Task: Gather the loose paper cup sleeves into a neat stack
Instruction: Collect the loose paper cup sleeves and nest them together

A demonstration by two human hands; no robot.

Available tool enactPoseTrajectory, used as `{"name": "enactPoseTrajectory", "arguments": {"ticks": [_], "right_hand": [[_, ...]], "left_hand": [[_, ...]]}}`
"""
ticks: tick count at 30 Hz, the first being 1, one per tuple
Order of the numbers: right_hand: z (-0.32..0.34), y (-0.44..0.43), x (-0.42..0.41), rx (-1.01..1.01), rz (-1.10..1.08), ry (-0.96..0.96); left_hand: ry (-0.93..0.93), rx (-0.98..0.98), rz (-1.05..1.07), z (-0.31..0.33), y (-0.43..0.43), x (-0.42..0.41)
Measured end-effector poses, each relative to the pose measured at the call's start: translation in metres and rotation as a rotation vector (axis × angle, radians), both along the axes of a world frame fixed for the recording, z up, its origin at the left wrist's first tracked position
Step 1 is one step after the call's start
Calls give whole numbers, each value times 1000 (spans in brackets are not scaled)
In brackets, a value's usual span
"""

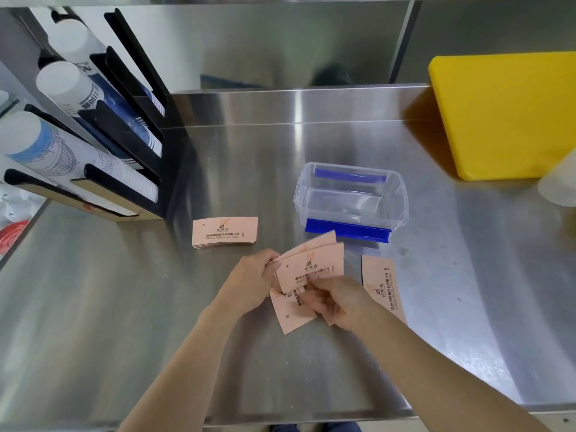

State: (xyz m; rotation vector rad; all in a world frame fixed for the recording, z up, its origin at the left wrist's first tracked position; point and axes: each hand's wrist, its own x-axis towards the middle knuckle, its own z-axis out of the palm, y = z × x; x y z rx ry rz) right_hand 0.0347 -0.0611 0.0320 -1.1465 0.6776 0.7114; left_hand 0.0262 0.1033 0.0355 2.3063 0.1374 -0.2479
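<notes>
Both hands meet over the middle of the shiny metal bench [124, 307]. The left hand [249, 280] has its grip pinching the left ends of a fan of pink paper sleeves [311, 266]. The right hand [336, 302] presses its fingers down on the same fan from the right, and more sleeves poke out under it. The edges of these sleeves do not line up; they spread like cards.

A neat stack of sleeves [225, 232] lies flat on the bench to the left, apart from the hands. One loose sleeve [385, 285] lies just to the right of the right hand, turned sideways.

A clear box [350, 199] with blue clips sits just behind the hands. A black cup rack [124, 135] stands at the far left, and a yellow board [505, 116] leans at the far right.

The bench is bare near its front edge and on the left side.
</notes>
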Motion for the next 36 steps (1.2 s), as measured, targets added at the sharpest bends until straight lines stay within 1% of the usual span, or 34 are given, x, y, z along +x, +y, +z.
{"name": "enactPoseTrajectory", "arguments": {"ticks": [1, 2, 3, 4, 6, 8, 10, 12, 14, 17, 20, 22, 24, 25, 26, 29, 32, 34, 36], "right_hand": [[-1, -3, 2, -206, 90, -91], [-1, -8, 5, -454, 167, -216], [-1, -12, 8, -664, 179, -362], [1, -17, 10, -772, 154, -478], [7, -25, 14, -784, 144, -660], [8, -30, 19, -848, 329, -785], [8, -33, 19, -902, 482, -833], [5, -36, 18, -940, 531, -888], [4, -38, 15, -925, 574, -935], [3, -37, 13, -843, 560, -936], [3, -33, 16, -892, 504, -938], [3, -28, 18, -887, 402, -944], [3, -25, 18, -915, 307, -901], [3, -23, 17, -959, 322, -862], [3, -21, 16, -1014, 391, -816], [2, -5, 6, -1119, 718, -725], [-2, 18, -5, -1141, 997, -784], [-2, 29, -7, -1142, 1095, -798], [0, 34, -4, -1153, 1149, -773]], "left_hand": [[-20, 75, -20, 3, -1, 0], [-51, 144, -35, 6, 0, 1], [-88, 197, -47, 8, 0, 2], [-123, 231, -66, 9, 1, 3], [-179, 269, -136, 9, 3, 3], [-236, 298, -206, 7, 4, 3], [-273, 258, -204, 4, 6, 2], [-259, 204, -193, 1, 6, 0], [-222, 213, -229, -2, 5, -2], [-233, 191, -198, -4, 4, -5], [-245, 89, -36, -1, 7, -6], [-244, 34, 52, 1, 12, -5], [-273, 31, 112, 2, 20, -4], [-287, 40, 143, 2, 25, -4], [-301, 48, 174, 2, 29, -4], [-307, 59, 241, 1, 36, -5], [-299, 77, 247, 1, 36, -8], [-300, 81, 248, 2, 35, -10], [-303, 84, 258, 1, 35, -12]]}}
